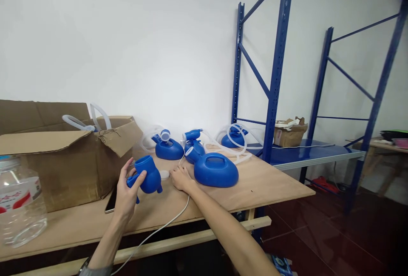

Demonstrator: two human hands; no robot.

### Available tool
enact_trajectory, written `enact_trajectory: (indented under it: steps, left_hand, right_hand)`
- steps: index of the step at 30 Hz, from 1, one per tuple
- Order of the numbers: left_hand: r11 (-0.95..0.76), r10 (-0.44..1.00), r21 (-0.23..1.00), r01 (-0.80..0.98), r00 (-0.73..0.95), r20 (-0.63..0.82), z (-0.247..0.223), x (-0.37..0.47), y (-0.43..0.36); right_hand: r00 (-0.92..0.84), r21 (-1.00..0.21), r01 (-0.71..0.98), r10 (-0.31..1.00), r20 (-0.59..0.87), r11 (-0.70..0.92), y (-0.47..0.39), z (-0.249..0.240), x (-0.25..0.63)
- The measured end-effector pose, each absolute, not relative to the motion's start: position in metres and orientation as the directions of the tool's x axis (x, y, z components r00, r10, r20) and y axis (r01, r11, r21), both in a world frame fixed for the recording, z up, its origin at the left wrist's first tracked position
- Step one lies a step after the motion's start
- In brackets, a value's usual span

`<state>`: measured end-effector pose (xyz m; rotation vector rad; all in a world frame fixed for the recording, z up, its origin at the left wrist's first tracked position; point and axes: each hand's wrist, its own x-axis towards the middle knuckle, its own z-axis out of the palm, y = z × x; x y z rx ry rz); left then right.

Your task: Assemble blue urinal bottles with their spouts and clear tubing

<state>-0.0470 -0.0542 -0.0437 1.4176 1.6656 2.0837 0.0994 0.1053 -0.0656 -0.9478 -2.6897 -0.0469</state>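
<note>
My left hand is closed round a blue plastic bottle head, held up over the table with its round mouth tilted upward. It has a side handle and a small spout below. My right hand rests on the tabletop, fingers curled down; what they hold, if anything, is hidden. A white round cap lies just left of those fingers, and a white cable runs beneath the hand. Close by on the right lies a large blue plastic bottle with a moulded handle, its white-rimmed neck facing left.
More blue bottles with clear hoses stand along the wall. At left are an open cardboard box, a phone and a clear water jug. Blue shelving rises at the right, beyond the wooden table's corner.
</note>
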Motion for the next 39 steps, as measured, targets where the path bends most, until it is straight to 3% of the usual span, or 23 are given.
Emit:
enact_trajectory:
  steps: [5, 11, 16, 20, 26, 28, 33, 35, 39]
  left_hand:
    - [-0.367, 0.719, 0.828, 0.425, -0.435, 0.542, -0.049, -0.029, -0.064]
    - [-0.350, 0.792, 0.823, 0.447, -0.327, 0.515, -0.049, -0.027, -0.066]
    - [-0.333, 0.826, 0.832, 0.444, -0.289, 0.484, -0.054, -0.028, -0.063]
    - [-0.337, 0.866, 0.831, 0.443, -0.199, 0.458, -0.061, -0.017, -0.058]
    - [-0.368, 0.848, 0.818, 0.441, -0.201, 0.490, -0.067, -0.008, -0.055]
    - [-0.364, 0.840, 0.808, 0.464, -0.211, 0.500, -0.067, -0.010, -0.054]
    - [-0.356, 0.731, 0.684, 0.636, -0.266, 0.628, -0.063, -0.018, -0.056]
    - [-0.379, 0.681, 0.605, 0.700, -0.232, 0.695, -0.061, -0.018, -0.058]
    - [-0.412, 0.587, 0.471, 0.780, -0.169, 0.792, -0.057, -0.012, -0.066]
  right_hand:
    - [-0.760, -0.097, 0.581, 0.581, 0.292, 0.808, 0.110, -0.060, 0.121]
    - [-0.837, -0.349, 0.415, 0.503, 0.216, 0.840, 0.105, -0.051, 0.162]
    - [-0.902, -0.312, 0.333, 0.397, 0.168, 0.890, 0.089, -0.047, 0.185]
    - [-0.896, -0.283, 0.364, 0.417, 0.152, 0.887, 0.084, -0.047, 0.186]
    - [-0.877, -0.339, 0.369, 0.445, 0.182, 0.865, 0.083, -0.051, 0.184]
    - [-0.849, -0.414, 0.332, 0.460, 0.260, 0.848, 0.081, -0.051, 0.184]
    - [-0.673, -0.755, -0.001, 0.558, 0.486, 0.656, 0.067, -0.036, 0.185]
    - [-0.666, -0.768, -0.078, 0.540, 0.515, 0.636, 0.056, -0.025, 0.185]
    - [-0.707, -0.686, -0.050, 0.460, 0.537, 0.725, 0.031, -0.011, 0.187]
